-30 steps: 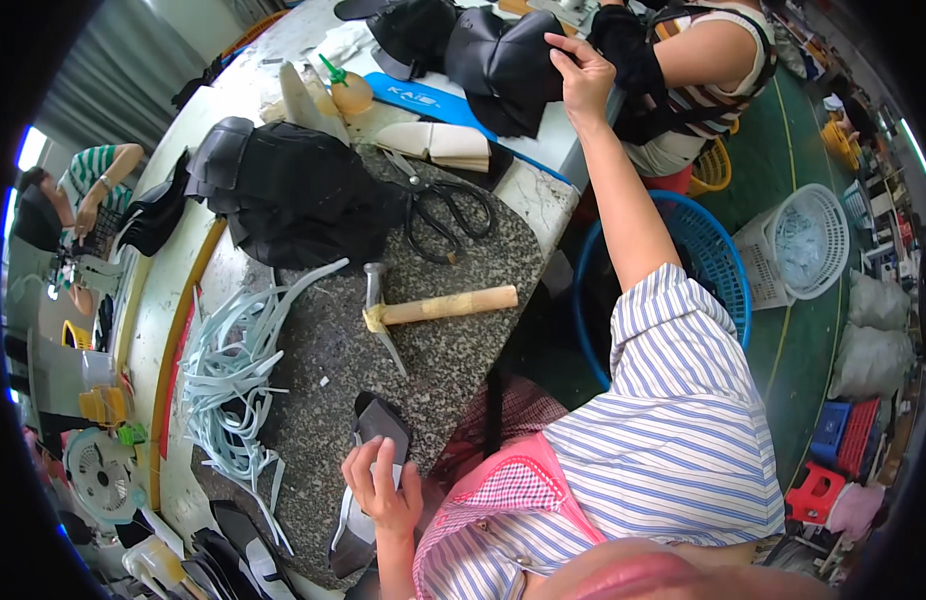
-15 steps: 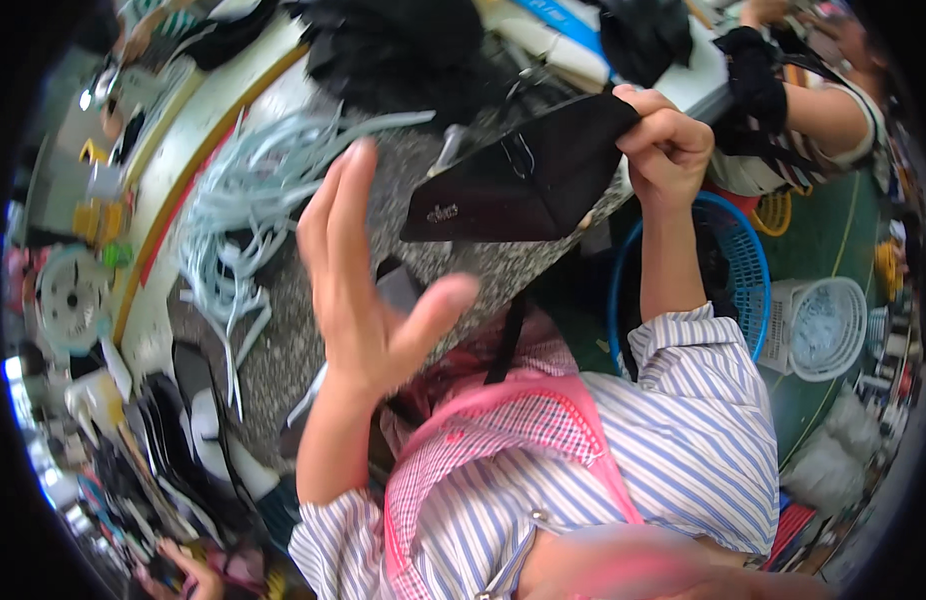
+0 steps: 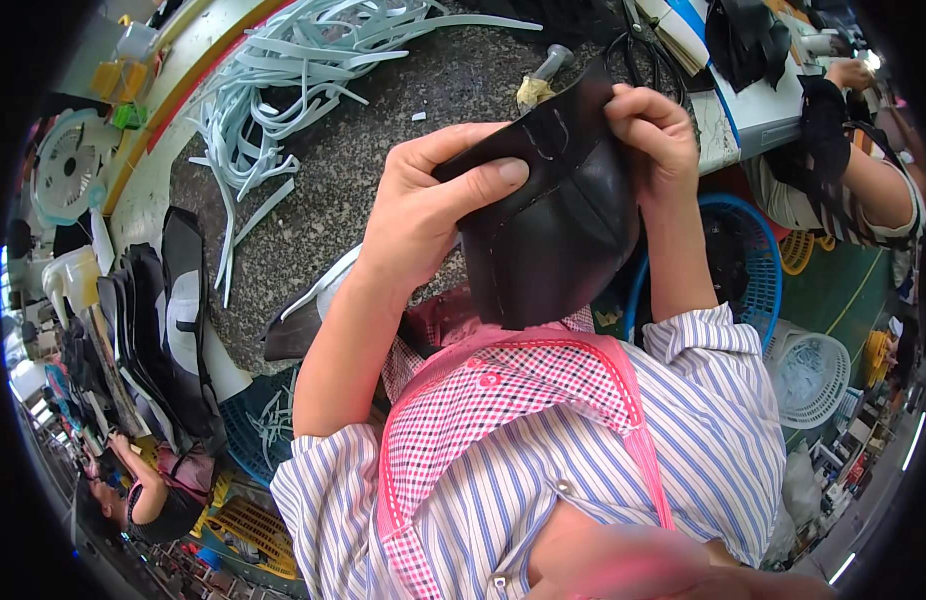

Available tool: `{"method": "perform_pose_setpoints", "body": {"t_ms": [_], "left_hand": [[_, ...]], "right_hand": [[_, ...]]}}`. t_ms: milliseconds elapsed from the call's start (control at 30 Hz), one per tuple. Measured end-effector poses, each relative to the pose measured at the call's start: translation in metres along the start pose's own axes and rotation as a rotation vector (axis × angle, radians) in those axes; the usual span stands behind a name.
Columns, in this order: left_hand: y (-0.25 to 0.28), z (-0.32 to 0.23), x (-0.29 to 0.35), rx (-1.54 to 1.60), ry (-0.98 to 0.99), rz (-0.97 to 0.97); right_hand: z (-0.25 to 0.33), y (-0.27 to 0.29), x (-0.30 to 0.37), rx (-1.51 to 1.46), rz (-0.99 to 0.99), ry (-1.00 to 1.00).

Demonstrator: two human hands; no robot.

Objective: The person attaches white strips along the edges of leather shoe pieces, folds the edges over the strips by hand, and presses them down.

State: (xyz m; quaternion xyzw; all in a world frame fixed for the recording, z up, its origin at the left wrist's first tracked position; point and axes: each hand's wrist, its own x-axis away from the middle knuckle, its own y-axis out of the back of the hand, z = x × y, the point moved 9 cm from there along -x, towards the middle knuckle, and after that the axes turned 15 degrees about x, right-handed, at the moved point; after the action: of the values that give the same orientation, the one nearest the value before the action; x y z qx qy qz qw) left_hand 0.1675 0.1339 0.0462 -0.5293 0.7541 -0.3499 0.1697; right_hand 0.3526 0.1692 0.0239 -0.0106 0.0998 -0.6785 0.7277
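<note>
Between my hands, just off the near edge of the dark speckled worktop (image 3: 313, 225), hangs a black leather-like piece (image 3: 563, 205) with a stitched line and a small loop-shaped detail near its top. My left hand (image 3: 438, 190) grips its upper left edge, thumb on the face toward me and fingers behind. At the upper right corner my right hand (image 3: 658, 135) pinches it with curled fingers. Right behind the piece, a small tool with a grey handle (image 3: 555, 60) and a yellowish lump (image 3: 535, 92) lie on the worktop.
Pale blue strips (image 3: 283, 90) lie heaped at the worktop's far left. Black-handled scissors (image 3: 643, 50) rest at the back. A blue basket (image 3: 758, 265) and a white basket (image 3: 813, 375) stand at the right. Black cut pieces (image 3: 153, 330) hang at left. Co-workers sit at right and lower left.
My left hand, open in the air before, has closed on the black piece's left edge. The piece has turned and hangs lower, nearer my apron. The whole view has shifted.
</note>
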Motion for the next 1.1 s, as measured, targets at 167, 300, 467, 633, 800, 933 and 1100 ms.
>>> {"method": "perform_pose_setpoints", "body": {"t_ms": [167, 300, 467, 633, 800, 933, 1100], "left_hand": [[0.008, 0.011, 0.003, 0.268, 0.050, 0.010], [0.022, 0.009, 0.003, 0.367, 0.022, -0.036], [0.057, -0.011, -0.008, 0.171, -0.020, -0.103], [0.069, -0.019, -0.015, 0.097, 0.034, -0.092], [0.076, -0.018, -0.011, 0.048, 0.014, -0.119], [0.080, -0.012, -0.016, 0.100, 0.049, -0.101], [0.088, -0.006, -0.017, 0.165, 0.060, -0.148]], "right_hand": [[-0.029, -0.041, 0.012, -0.409, 0.189, -0.244], [-0.036, -0.046, 0.010, -0.397, 0.110, -0.273], [-0.004, -0.029, -0.005, -0.046, -0.024, -0.036], [-0.012, -0.033, -0.012, -0.052, 0.025, -0.045], [-0.013, -0.038, -0.011, -0.069, 0.073, -0.038], [-0.018, -0.039, -0.015, -0.060, 0.099, -0.056], [-0.022, -0.045, -0.014, -0.086, 0.072, -0.150]]}}
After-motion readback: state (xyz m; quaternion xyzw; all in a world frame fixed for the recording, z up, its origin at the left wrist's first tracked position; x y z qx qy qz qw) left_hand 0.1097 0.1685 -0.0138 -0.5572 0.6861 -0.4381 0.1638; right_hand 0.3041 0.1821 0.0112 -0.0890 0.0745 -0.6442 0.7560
